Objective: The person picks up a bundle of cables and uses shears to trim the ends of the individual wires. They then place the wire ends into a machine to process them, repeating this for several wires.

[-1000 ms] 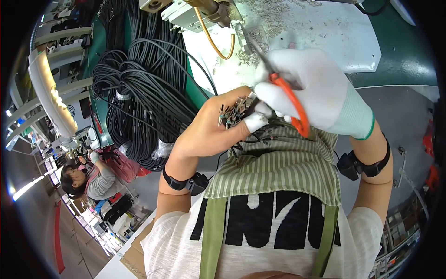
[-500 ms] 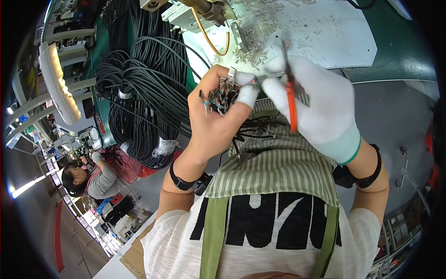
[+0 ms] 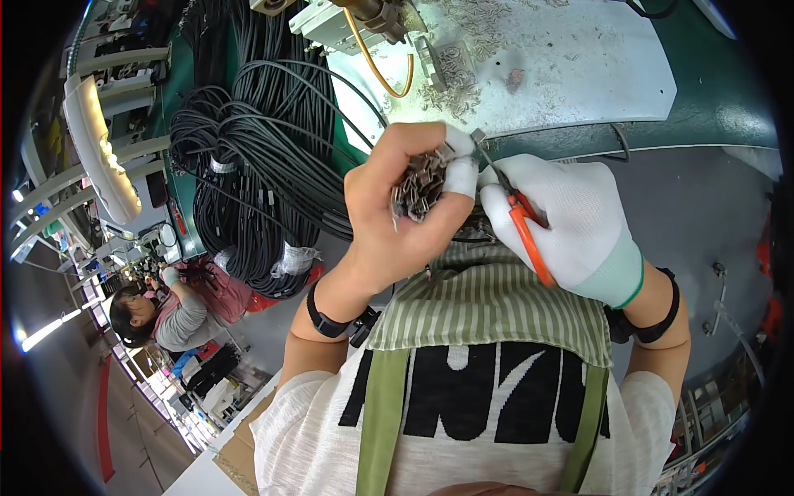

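Observation:
My left hand, with white covers on the thumb and a fingertip, is closed around a bunch of cable ends with small metal terminals. Between its covered tips a small grey metal piece sticks out. In a white glove with a green cuff, my right hand grips orange-handled scissors. Their dark, slim tips point up and left, close to that metal piece; whether they touch it I cannot tell. Black cables run from under my left hand across the striped apron.
Coiled black cables hang over the green table at left. A white board strewn with small metal bits lies ahead, below a machine head with a copper-coloured tube. A lamp and another seated person are at left.
My right hand has moved down with the scissors, their tips swinging from upward to up-left. My left hand has shifted slightly right and turned, its bunch of terminals now facing more upward.

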`<state>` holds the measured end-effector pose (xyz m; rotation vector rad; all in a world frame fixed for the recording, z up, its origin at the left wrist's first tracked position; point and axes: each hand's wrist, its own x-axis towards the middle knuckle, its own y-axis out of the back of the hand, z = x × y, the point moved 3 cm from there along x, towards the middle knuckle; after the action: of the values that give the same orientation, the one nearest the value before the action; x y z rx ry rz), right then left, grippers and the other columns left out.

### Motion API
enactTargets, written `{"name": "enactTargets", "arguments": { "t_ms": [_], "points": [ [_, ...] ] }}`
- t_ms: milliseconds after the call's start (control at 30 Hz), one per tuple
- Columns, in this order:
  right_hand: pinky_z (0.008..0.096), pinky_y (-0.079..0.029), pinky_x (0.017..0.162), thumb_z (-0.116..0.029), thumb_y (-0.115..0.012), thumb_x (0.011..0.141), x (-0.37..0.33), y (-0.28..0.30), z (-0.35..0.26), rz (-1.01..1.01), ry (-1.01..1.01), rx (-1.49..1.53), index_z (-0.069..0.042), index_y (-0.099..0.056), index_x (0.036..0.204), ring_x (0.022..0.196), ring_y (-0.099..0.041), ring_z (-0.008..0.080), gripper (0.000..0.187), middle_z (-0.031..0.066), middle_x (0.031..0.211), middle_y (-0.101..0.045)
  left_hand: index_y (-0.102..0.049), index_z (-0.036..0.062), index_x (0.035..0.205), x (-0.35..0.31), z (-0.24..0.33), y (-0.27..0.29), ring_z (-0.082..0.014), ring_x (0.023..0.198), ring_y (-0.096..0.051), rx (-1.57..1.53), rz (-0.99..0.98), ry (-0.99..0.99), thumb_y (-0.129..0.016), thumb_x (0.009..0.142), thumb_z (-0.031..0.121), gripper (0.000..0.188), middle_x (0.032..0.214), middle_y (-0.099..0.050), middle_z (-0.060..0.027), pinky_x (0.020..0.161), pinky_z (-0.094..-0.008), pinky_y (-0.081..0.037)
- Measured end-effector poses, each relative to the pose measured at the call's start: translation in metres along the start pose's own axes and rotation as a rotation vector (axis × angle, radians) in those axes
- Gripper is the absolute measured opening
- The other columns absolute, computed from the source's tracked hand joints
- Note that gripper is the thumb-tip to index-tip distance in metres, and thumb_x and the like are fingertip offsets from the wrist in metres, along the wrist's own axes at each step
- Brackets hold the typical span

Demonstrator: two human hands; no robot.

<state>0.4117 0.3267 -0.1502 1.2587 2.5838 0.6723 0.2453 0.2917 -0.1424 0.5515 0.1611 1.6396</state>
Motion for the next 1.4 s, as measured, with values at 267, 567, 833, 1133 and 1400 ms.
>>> {"name": "enactTargets", "arguments": {
  "t_ms": [267,567,833,1133,1400],
  "points": [
    [0.0367,-0.044,0.047,-0.020,-0.064,0.082,0.009,-0.003,-0.003,0.058,0.088,-0.055,-0.007,-0.056,0.079,0.051,-0.057,0.0282,0.016,0.0091,0.058,-0.056,-0.054,-0.0009,0.092,0.001,-0.009,0.002,-0.0022,0.069,-0.054,-0.414,0.061,0.473,-0.066,0.076,-0.003,0.020,0.083,-0.063,-0.0006,0.062,-0.0187,-0.045],
    [0.0338,-0.041,0.050,-0.015,-0.066,0.081,0.019,-0.014,0.006,0.188,0.196,-0.343,-0.003,-0.062,0.093,0.053,-0.055,0.0248,0.017,0.0103,0.063,-0.054,-0.054,-0.0004,0.090,0.006,-0.019,0.005,-0.0036,0.064,-0.055,-0.253,0.019,0.471,-0.066,0.079,-0.002,0.016,0.077,-0.061,-0.0004,0.058,-0.0193,-0.045],
    [0.0301,-0.039,0.049,-0.019,-0.058,0.087,0.052,-0.013,0.039,0.005,0.050,0.094,-0.001,-0.061,0.092,0.051,-0.051,0.0164,0.019,0.0099,0.060,-0.048,-0.056,0.0025,0.085,0.022,-0.068,0.012,-0.0066,0.050,-0.044,-0.676,-0.004,0.727,-0.063,0.084,0.004,0.008,0.065,-0.052,0.0004,0.046,-0.0220,-0.033],
    [0.0239,-0.037,0.042,-0.029,-0.058,0.091,0.124,-0.005,0.058,-0.084,-0.133,0.463,-0.002,-0.056,0.075,0.043,-0.045,0.0081,0.032,0.0024,0.054,-0.050,-0.055,0.0031,0.081,0.072,-0.101,0.024,-0.0077,0.048,-0.043,-0.595,-0.054,0.628,-0.063,0.084,0.007,0.009,0.059,-0.049,0.0001,0.044,-0.0235,-0.034],
    [0.0216,-0.035,0.039,-0.030,-0.060,0.090,0.135,0.001,0.051,-0.199,-0.223,0.579,-0.002,-0.054,0.072,0.043,-0.045,0.0056,0.034,0.0003,0.053,-0.049,-0.057,0.0028,0.079,0.088,-0.095,0.030,-0.0075,0.049,-0.046,-0.399,-0.181,0.480,-0.063,0.082,0.005,0.007,0.061,-0.053,-0.0006,0.044,-0.0225,-0.035]
  ]
}}
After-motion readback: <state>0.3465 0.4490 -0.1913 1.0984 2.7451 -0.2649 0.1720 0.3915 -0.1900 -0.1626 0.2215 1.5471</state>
